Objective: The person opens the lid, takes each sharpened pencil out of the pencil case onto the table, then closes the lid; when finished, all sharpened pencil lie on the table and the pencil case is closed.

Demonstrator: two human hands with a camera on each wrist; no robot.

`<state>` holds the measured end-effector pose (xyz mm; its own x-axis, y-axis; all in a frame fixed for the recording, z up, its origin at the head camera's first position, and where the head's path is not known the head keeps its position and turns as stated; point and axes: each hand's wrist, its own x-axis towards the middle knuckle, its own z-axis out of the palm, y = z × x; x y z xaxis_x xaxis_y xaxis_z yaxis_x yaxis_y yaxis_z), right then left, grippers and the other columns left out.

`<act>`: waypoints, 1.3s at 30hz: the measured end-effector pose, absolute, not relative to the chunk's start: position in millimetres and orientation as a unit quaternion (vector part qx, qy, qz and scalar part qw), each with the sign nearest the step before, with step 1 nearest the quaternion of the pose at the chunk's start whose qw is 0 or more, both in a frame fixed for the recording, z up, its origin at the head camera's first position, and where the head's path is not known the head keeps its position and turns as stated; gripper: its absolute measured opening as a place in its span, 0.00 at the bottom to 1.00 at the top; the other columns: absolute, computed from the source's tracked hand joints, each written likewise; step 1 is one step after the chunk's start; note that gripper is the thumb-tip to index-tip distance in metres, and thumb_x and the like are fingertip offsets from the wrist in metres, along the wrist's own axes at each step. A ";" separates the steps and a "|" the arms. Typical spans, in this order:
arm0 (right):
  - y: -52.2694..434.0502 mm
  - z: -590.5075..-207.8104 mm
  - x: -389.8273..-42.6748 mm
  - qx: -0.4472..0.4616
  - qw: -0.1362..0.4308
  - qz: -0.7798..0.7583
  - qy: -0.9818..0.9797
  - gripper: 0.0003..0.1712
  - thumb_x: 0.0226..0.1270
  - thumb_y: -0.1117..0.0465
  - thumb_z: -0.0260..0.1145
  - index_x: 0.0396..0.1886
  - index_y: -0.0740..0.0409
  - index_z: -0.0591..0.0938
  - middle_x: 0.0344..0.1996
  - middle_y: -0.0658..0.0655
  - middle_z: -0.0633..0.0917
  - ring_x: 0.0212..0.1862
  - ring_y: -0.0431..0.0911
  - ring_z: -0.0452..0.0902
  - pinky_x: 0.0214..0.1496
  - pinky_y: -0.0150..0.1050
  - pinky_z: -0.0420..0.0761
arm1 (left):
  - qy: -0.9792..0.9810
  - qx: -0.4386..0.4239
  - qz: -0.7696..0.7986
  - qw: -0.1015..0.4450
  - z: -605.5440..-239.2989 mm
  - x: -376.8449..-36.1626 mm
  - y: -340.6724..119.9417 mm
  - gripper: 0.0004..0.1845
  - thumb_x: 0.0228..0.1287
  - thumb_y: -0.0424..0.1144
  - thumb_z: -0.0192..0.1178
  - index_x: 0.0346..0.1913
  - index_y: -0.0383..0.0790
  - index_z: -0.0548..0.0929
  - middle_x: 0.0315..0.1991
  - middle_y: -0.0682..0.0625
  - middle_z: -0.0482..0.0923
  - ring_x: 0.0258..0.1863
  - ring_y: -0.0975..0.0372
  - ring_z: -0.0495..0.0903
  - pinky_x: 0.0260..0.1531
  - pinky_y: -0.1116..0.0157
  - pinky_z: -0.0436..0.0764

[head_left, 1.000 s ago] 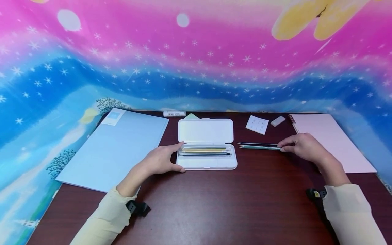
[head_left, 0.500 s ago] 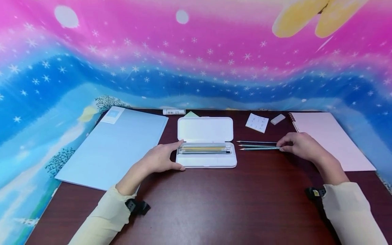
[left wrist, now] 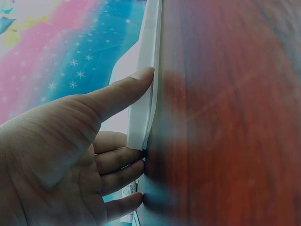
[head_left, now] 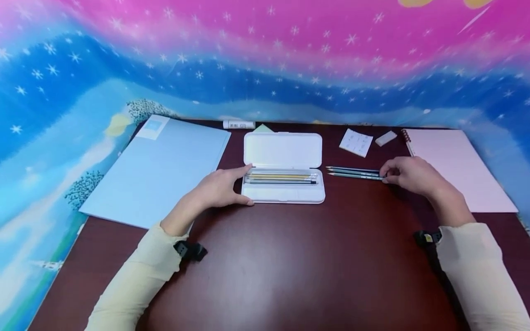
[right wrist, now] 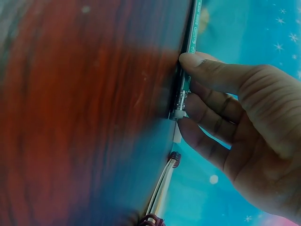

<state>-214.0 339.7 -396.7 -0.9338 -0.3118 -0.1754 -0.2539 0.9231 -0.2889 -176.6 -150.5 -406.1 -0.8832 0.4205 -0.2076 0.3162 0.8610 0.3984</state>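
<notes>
— What have I got under the right hand [head_left: 410,174]?

— Three slim pencils [head_left: 354,173] lying side by side on the dark red-brown table [head_left: 290,266], just right of the pencil case [head_left: 283,168]. They look green-grey, with their sharpened tips pointing left toward the case. From my right wrist view, the nearest one has a green barrel with printed lettering, a ribbed metal ferrule and a small pale eraser end [right wrist: 178,113].

— And my fingers there?

— The thumb presses the pencil's side near the ferrule, and the fingertips [right wrist: 193,129] curl in at the eraser end, so I read it as a light pinch on the butt of the pencils. They lie flat on the wood.

— The left hand [head_left: 217,191]?

— It holds the case's left end. My left wrist view shows the thumb [left wrist: 127,92] stretched along the white plastic edge, with the other fingers curled against the short side. The case is a flat, rounded-corner white plastic box, open, its lid laid back toward the wall. The tray holds several pencils [head_left: 281,177] in a row, yellowish and dark ones.

— Anything else on the table?

— A large pale blue folder [head_left: 159,168], smooth and matte, lies left of the case. A pink spiral-bound notebook [head_left: 455,165] sits at the right, its wire coil on the left edge. Behind the pencils are a small white printed card [head_left: 355,142] and a white eraser [head_left: 386,138]. A white tube [head_left: 239,124] lies at the far edge by the glossy star-printed backdrop [head_left: 265,59].
</notes>
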 end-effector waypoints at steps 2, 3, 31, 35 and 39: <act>339.4 -393.4 -217.6 -0.139 0.109 -0.131 0.975 0.04 0.68 0.64 0.69 0.40 0.54 0.88 0.36 0.55 0.88 0.39 0.50 0.78 0.45 0.53 0.76 | 0.954 0.193 0.178 0.144 -404.0 -180.8 -150.1 0.57 0.53 0.62 0.74 0.81 0.49 0.57 0.73 0.46 0.71 0.69 0.52 0.74 0.65 0.48 0.74; 339.1 -392.5 -218.8 -0.138 0.109 -0.130 0.976 0.04 0.68 0.64 0.69 0.40 0.54 0.87 0.36 0.55 0.88 0.39 0.50 0.78 0.46 0.53 0.76 | 0.954 0.193 0.178 0.145 -403.2 -182.0 -150.3 0.57 0.53 0.62 0.74 0.81 0.49 0.57 0.73 0.46 0.71 0.69 0.52 0.74 0.65 0.48 0.74; 229.5 -378.6 -217.1 -0.274 0.037 -0.186 0.943 0.11 0.65 0.61 0.73 0.46 0.49 0.90 0.38 0.48 0.91 0.36 0.42 0.80 0.44 0.44 0.78 | 0.951 0.196 0.186 0.149 -407.6 -175.0 -150.8 0.56 0.53 0.61 0.75 0.80 0.46 0.59 0.72 0.45 0.73 0.67 0.51 0.75 0.63 0.48 0.75; 194.9 -378.4 -216.5 -0.307 0.075 -0.190 0.930 0.11 0.66 0.61 0.73 0.47 0.49 0.91 0.42 0.49 0.91 0.37 0.42 0.82 0.46 0.45 0.80 | 0.951 0.197 0.188 0.144 -407.0 -175.7 -150.7 0.55 0.52 0.60 0.76 0.80 0.46 0.60 0.71 0.46 0.73 0.67 0.51 0.75 0.64 0.48 0.75; 168.8 -380.6 -218.6 -0.335 0.104 -0.164 0.922 0.09 0.67 0.61 0.72 0.45 0.48 0.91 0.42 0.48 0.91 0.37 0.41 0.81 0.47 0.44 0.82 | 0.952 0.196 0.187 0.139 -404.6 -177.7 -151.0 0.55 0.52 0.60 0.76 0.80 0.46 0.61 0.71 0.46 0.74 0.67 0.51 0.75 0.64 0.48 0.75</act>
<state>-218.6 168.8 -380.6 -0.7535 -0.6524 -0.0816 -0.5844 0.7214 -0.3717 -177.7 -151.0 -404.6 -0.8842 0.4260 -0.1917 0.3222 0.8532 0.4102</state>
